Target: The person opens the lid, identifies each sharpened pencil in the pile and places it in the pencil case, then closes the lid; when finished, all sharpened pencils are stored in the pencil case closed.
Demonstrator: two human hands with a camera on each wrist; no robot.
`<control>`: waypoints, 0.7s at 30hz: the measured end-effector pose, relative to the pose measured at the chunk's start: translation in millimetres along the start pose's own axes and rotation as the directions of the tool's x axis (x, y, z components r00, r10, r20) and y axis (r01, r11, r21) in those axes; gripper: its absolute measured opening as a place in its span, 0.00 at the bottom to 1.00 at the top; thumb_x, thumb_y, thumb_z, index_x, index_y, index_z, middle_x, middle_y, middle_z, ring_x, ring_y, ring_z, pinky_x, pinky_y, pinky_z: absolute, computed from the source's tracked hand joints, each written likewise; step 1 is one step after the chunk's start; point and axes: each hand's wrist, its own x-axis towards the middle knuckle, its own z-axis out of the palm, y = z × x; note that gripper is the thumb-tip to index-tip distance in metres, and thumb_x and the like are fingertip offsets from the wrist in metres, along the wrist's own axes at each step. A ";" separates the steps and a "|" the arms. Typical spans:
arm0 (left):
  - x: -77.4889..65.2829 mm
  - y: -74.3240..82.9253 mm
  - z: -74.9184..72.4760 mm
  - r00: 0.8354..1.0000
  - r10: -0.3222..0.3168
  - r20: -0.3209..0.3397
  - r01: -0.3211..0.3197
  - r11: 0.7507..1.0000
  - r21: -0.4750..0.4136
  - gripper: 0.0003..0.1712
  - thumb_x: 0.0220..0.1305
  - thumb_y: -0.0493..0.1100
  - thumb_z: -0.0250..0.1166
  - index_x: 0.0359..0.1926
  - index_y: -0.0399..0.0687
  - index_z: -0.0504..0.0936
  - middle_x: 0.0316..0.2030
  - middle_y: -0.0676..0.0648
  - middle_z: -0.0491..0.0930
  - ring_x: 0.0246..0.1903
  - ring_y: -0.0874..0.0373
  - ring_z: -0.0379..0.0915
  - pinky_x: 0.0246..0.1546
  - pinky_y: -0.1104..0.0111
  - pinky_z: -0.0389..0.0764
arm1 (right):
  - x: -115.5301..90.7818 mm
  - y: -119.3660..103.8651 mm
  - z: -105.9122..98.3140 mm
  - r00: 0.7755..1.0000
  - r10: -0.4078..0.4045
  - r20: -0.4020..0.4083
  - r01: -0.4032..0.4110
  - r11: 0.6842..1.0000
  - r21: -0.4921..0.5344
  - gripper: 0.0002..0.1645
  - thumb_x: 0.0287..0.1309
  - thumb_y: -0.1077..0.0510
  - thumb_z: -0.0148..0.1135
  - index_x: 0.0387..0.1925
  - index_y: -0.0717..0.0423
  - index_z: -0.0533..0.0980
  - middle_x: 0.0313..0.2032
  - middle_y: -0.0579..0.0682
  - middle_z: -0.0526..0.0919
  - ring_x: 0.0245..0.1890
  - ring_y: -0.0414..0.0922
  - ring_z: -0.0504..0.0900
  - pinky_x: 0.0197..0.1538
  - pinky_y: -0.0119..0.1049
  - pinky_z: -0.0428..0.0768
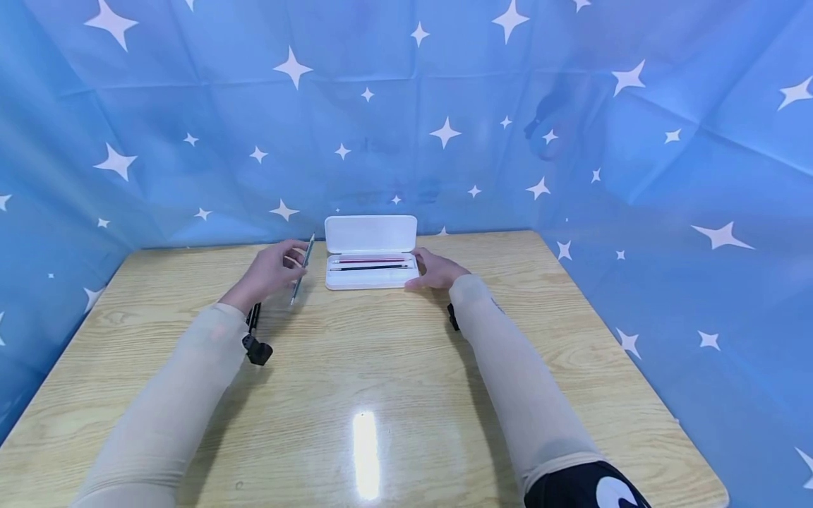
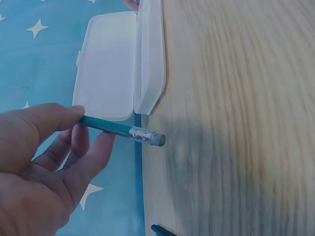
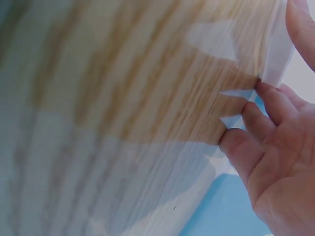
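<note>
My left hand (image 1: pixel 272 271) pinches a green pencil (image 2: pixel 110 126) between thumb and fingertips, held above the table to the left of a white pencil case (image 1: pixel 375 283). The pencil's metal band and worn eraser face the left wrist camera. The case lies with its lid (image 1: pixel 371 233) raised at the back. Inside it rest a dark pencil (image 1: pixel 371 267) and a red one (image 1: pixel 375 261). At the case's right end, my right hand (image 1: pixel 438 271) grips it, thumb at the front corner and fingers around the far side.
The wooden table (image 1: pixel 356 360) backs onto a blue curtain (image 1: pixel 356 113) with white stars. Below the left hand, the tip of a dark stick (image 2: pixel 161 230) shows on the table. Small black wrist devices (image 1: pixel 257 349) hang under the sleeves.
</note>
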 end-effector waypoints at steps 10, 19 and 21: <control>12.7 4.5 6.6 0.994 0.040 -0.102 -0.044 0.998 -0.041 0.31 0.73 0.33 0.60 0.73 0.40 0.65 0.53 0.36 0.74 0.52 0.43 0.75 0.44 0.56 0.86 | -2.7 -1.8 -0.6 1.000 -0.005 -0.001 0.005 1.000 0.004 0.57 0.63 0.38 0.68 0.81 0.44 0.44 0.80 0.51 0.47 0.78 0.55 0.48 0.76 0.56 0.53; 25.8 5.0 12.0 0.984 0.051 -0.168 -0.063 0.996 -0.067 0.30 0.72 0.32 0.60 0.73 0.41 0.66 0.53 0.37 0.74 0.52 0.44 0.74 0.45 0.59 0.86 | -2.8 -1.3 -0.2 1.000 -0.003 -0.002 0.003 1.000 0.005 0.57 0.63 0.38 0.68 0.80 0.43 0.44 0.80 0.51 0.48 0.78 0.54 0.49 0.76 0.55 0.53; 27.9 5.9 13.0 0.982 0.054 -0.181 -0.068 0.995 -0.070 0.30 0.72 0.32 0.60 0.73 0.41 0.67 0.53 0.37 0.74 0.52 0.45 0.74 0.45 0.59 0.86 | -1.8 -0.6 0.0 1.000 0.000 -0.001 0.000 1.000 0.002 0.58 0.63 0.37 0.68 0.81 0.43 0.44 0.80 0.50 0.48 0.78 0.54 0.49 0.76 0.55 0.54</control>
